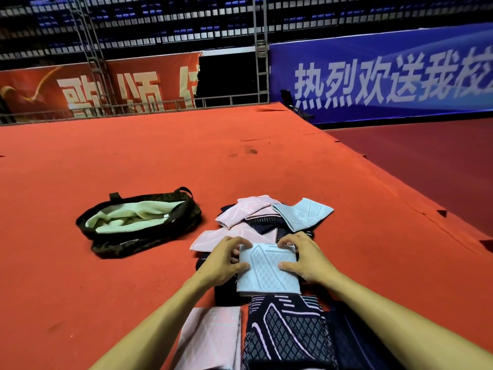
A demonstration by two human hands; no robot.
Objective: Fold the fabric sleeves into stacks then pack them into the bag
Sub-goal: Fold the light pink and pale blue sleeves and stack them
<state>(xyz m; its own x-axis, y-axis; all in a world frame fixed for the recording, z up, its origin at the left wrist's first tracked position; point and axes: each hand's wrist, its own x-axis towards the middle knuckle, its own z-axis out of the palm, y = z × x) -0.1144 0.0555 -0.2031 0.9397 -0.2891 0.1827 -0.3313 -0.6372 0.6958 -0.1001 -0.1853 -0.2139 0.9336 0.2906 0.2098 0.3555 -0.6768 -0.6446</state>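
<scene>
Blue banner (386, 76): large white characters "热烈欢送我校" in a single row, which runs off the right edge of the view.
Red banner (40, 89): large pale characters, the first two apparently "歌颂"; the third is cut off at the banner's edge and unreadable.

The red carpet (160, 156) was bright and evenly lit where you worked, with only small soft shadows. The pale sleeve (266, 268) pinched in your left hand (224, 259) and right hand (304, 256) looked sharp. The stands (160, 22) far back were dark. Near the edges the picture bent, so the blue banner (386, 76) looked curved.
</scene>
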